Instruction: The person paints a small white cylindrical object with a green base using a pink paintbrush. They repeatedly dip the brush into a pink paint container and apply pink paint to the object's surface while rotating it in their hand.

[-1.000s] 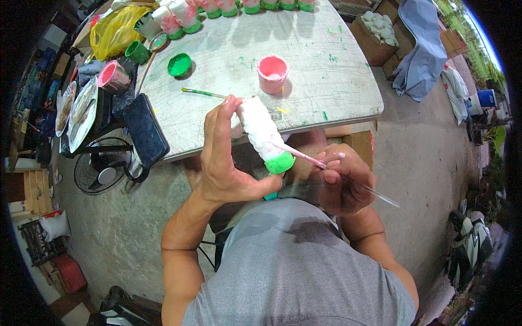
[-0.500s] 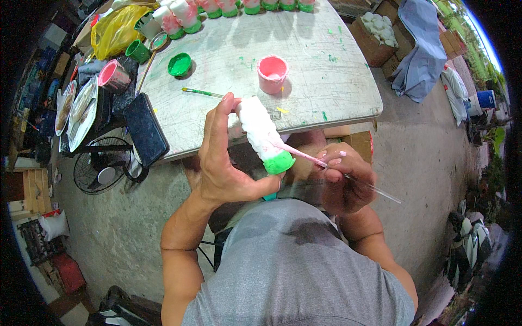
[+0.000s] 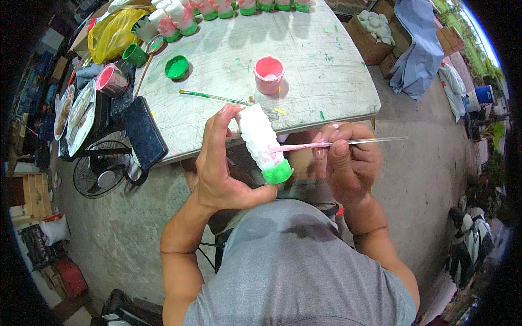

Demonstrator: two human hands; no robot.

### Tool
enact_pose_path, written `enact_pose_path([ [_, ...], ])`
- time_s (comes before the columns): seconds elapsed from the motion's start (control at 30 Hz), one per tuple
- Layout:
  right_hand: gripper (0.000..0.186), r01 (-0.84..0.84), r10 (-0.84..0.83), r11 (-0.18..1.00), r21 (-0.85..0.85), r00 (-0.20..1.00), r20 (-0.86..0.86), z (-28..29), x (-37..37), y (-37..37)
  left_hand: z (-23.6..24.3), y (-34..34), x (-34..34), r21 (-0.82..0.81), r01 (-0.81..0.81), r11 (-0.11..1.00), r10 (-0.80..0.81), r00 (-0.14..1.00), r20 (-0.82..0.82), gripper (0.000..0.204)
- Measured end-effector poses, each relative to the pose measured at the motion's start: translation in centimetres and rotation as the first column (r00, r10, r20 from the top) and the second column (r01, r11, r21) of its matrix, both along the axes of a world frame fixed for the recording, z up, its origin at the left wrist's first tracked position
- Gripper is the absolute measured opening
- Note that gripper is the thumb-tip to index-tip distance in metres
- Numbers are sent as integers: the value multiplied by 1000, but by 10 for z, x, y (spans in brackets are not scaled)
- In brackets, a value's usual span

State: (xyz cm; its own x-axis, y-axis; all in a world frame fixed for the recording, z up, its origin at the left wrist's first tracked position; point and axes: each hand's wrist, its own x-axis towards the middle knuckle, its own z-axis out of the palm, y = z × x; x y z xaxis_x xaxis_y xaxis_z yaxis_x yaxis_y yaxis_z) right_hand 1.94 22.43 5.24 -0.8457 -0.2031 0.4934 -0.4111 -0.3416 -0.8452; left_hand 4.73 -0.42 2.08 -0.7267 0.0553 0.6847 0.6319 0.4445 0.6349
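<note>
My left hand (image 3: 223, 168) holds a white, bumpy cylinder-shaped craft piece (image 3: 258, 132) by its two ends, thumb at the green-painted base and fingers at the white top. Faint pink paint shows just above the green. Pinched in my right hand (image 3: 350, 160) is a paintbrush (image 3: 310, 146), its handle clear and its front part coated pink. The brush tip touches the piece near the pink patch. Beyond my hands, on the table, stand a pink paint cup (image 3: 268, 76) and a small green paint cup (image 3: 176, 67).
A second paintbrush (image 3: 212, 97) lies on the white table (image 3: 321, 81). Several painted pieces (image 3: 179, 19) line its far edge. At the left are a dark phone (image 3: 144, 131), a pink-smeared cup (image 3: 112, 80), a yellow bag (image 3: 117, 35) and a fan (image 3: 103, 171). A box of white pieces (image 3: 375, 30) stands right.
My right hand has moved up and slightly right, swinging the brush from slanted to nearly level. Its tip stays on the piece, which my left hand has lowered slightly.
</note>
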Motion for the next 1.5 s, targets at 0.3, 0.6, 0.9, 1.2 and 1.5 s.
enact_pose_path([
  [0.3, 13, -14, 13, 999, -37, 999, -52, -1, -8, 1, -5, 1, 2, 34, 41, 999, -41, 999, -15, 127],
  [0.6, 11, -30, 30, 997, -65, 1000, -8, -6, -10, 3, -12, 3, 0, 198, 183, 963, -189, 982, 12, 128],
  [0.9, 13, -2, 3, 1000, -12, 1000, 8, 0, -3, 7, -6, 3, 2, 263, 271, 926, -280, 960, -5, 128],
  [1.2, 15, 44, -44, 997, 61, 999, -9, 10, 7, 11, -10, 4, 0, 281, 361, 889, -373, 928, -11, 130],
  [1.5, 17, 20, -20, 999, 34, 1000, 5, 9, 6, 13, -13, 7, 0, 311, 378, 872, -394, 919, -10, 130],
])
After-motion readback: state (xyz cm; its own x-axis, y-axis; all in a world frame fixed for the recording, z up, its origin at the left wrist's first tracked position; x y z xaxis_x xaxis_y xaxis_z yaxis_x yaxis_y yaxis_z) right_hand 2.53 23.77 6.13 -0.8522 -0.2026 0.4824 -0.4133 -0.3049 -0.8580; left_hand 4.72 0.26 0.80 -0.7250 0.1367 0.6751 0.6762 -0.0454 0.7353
